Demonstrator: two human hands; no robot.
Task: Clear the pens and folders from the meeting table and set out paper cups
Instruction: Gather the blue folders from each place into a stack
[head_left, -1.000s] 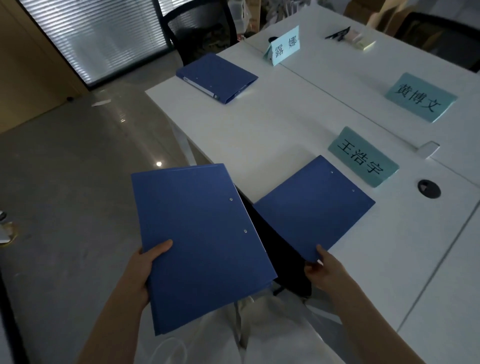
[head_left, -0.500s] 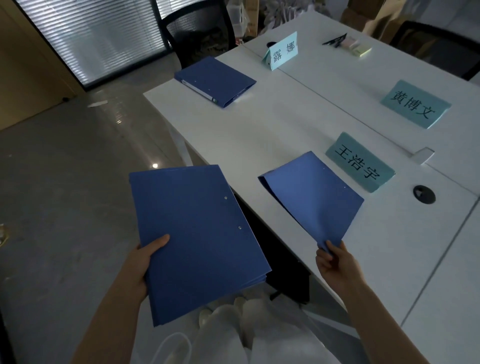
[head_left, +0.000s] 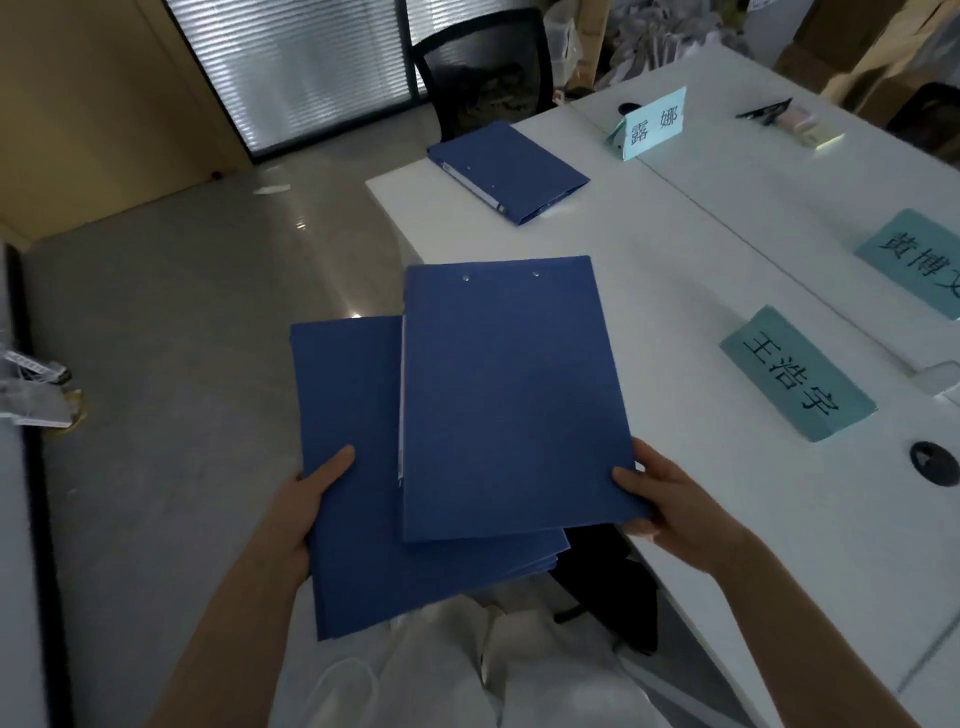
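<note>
while both hands' fingers hold blue folders (head_left: 509, 395), another folder (head_left: 506, 171) lies on the white table (head_left: 701, 270) near grey floor (head_left: 182, 322).

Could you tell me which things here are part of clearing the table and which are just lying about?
Job: top folder, right hand; lower folders, left hand; far folder; pens.
Lying about: name cards, chair, sticky notes.
</note>
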